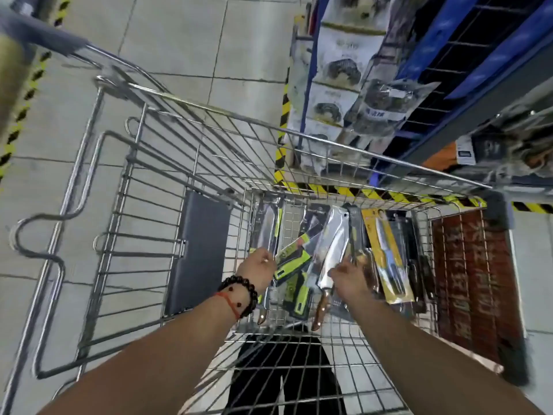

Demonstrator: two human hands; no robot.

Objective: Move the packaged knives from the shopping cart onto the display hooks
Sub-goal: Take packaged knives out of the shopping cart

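Observation:
Several packaged knives lie in the bottom of the wire shopping cart (299, 136). My left hand (259, 266), with bead bracelets at the wrist, is curled on the lower end of a green-edged knife package (267, 227) at the left of the pile. My right hand (347, 277) reaches over a cleaver package (333, 244), thumb and a finger spread and touching it. Beside it lie a green-card knife package (291, 260) and a yellow-card knife package (389, 259). The display rack (466, 94) with blue bars stands at the upper right; its hooks are blurred.
Packaged scrubbers (341, 70) hang on the rack's left end. Yellow-black floor tape (344, 191) runs along the rack base. The cart's folded child seat and grey flap (197, 250) are at the left. A red panel (469, 283) covers the cart's right end. Grey floor tiles surround the cart.

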